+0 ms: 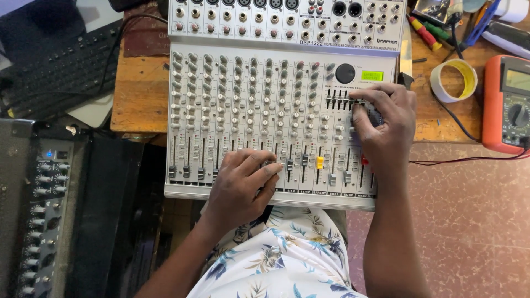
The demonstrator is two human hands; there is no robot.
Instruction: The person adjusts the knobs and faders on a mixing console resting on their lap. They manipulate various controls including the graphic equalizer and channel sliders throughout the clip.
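Centrally, the right hand (pixel 386 124) rests palm-down on the right section of the mixer (pixel 279 107), its fingers bent together with the tips pressing on the small equaliser sliders (pixel 338 101) just below the green display (pixel 372 75) and beside the black knob (pixel 345 73); nothing is enclosed in the hand. The left hand (pixel 243 179) lies flat near the front edge, fingers together and extended rightward, the tips touching the fader caps (pixel 289 164) just left of the yellow fader (pixel 319 163); it too grips nothing. The mixer sits on a wooden bench (pixel 138 94), its front edge overhanging toward the person's floral shirt (pixel 287 254). Good practice, judging from this posture, is to steady the console with the flat left hand while the right moves one slider at a time with a fingertip, keeping the wrist low so that neighbouring caps are not nudged, and to watch the red fader (pixel 364 160) partly covered beneath the right wrist. Outward lie a tape roll (pixel 454 80), an orange multimeter (pixel 508 105) with a red lead (pixel 469 160) trailing across the floor, screwdrivers (pixel 426 32) at the upper right, a keyboard (pixel 61 72) at the upper left, and a dark amplifier (pixel 38 209) at the lower left.
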